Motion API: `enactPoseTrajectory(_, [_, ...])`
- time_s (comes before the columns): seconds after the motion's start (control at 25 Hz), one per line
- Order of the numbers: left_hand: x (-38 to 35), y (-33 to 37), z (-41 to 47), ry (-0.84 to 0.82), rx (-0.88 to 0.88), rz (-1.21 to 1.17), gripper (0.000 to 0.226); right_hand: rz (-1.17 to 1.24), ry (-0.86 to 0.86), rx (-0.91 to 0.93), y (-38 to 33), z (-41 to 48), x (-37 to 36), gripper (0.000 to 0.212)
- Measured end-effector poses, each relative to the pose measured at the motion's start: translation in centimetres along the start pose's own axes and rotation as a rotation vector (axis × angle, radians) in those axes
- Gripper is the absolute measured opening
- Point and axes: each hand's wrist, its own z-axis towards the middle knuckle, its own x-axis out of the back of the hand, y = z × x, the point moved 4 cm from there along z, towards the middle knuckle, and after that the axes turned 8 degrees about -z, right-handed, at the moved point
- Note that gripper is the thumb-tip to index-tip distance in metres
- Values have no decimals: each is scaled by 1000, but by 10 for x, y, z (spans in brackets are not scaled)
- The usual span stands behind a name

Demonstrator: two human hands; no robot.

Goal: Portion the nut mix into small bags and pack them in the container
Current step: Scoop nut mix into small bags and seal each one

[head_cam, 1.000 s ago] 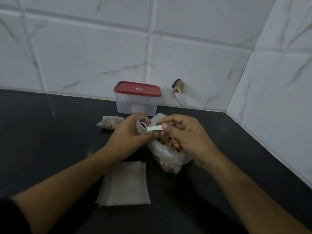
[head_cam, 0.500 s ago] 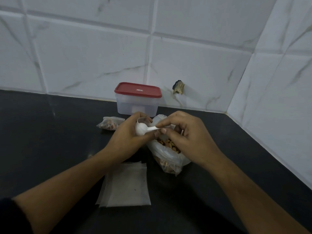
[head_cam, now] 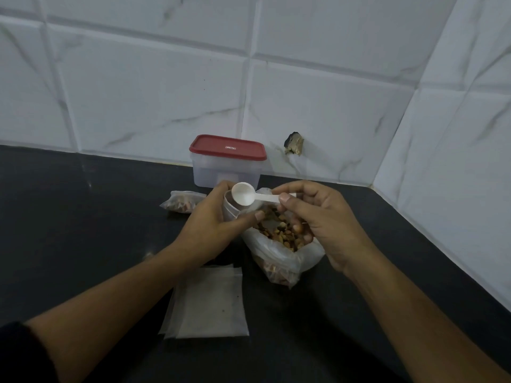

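Scoop [head_cam: 243, 197] has risen empty; your right grip [head_cam: 318, 217] pinches its handle, left grip [head_cam: 213, 219] clasps the floppy small bag [head_cam: 229, 210] at its mouth.

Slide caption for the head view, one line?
Left hand holds a small bag open; right hand pinches an empty white scoop at its mouth, beside the open nut mix bag.

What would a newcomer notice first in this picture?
Probably the hands in the centre: the right hand pinches an empty white scoop over a small bag that the left hand grips. Under the right hand lies the open bag of nut mix, and behind, by the wall, the red-lidded container.
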Motion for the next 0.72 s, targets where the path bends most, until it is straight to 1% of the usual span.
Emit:
enactPoseTrajectory(0.08, [0,2,-1,4,5,15,47,23,21,-6,0,2,6,13])
enactPoseTrajectory(0.16, [1,3,-1,22,9,31,45,-44,84,18,2,5,20,13])
enactPoseTrajectory(0.2, [2,3,-1,33,10,37,44,-144,116,36,3,7,29,14])
enactPoseTrajectory(0.28, [3,3,-1,47,17,45,42,-432,142,61,8,10,44,15])
enactPoseTrajectory(0.32, [4,2,-1,48,22,46,42,-564,130,65,11,11,48,15])
enactPoseTrajectory(0.4, [4,2,0,44,30,51,43,-752,79,71,17,12,48,16])
enactPoseTrajectory(0.48, [4,2,0,40,31,54,44,-880,48,103,22,13,41,18])
enactPoseTrajectory(0.56, [3,2,0,40,27,53,44,-992,54,160,24,13,33,20])
enactPoseTrajectory(0.64, [3,2,0,40,14,61,42,-1082,106,203,24,13,27,23])
enactPoseTrajectory(0.72, [3,1,1,43,2,68,40,-1111,153,208,25,15,22,25])
